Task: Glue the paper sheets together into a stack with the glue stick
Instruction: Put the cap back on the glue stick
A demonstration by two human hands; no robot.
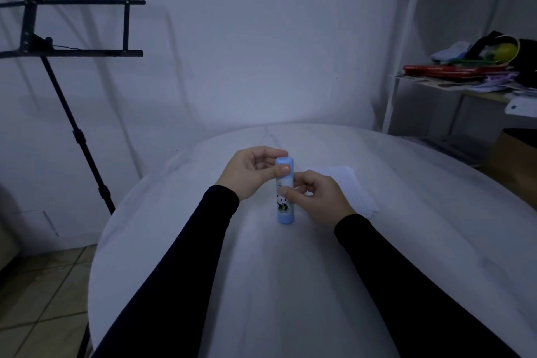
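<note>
A blue glue stick (283, 209) with a panda picture stands upright above the middle of the round white table (174, 241), cap on. My left hand (250, 174) pinches its blue cap between thumb and fingers. My right hand (316, 197) grips the tube's middle from the right. A stack of white lined paper sheets (354, 189) lies flat on the table just behind and right of my right hand, partly hidden by it.
A black music stand (72, 52) rises at the left beside the table. A white shelf (465, 90) at the right holds books, papers and a bag. Tiled floor (43, 285) shows at the lower left.
</note>
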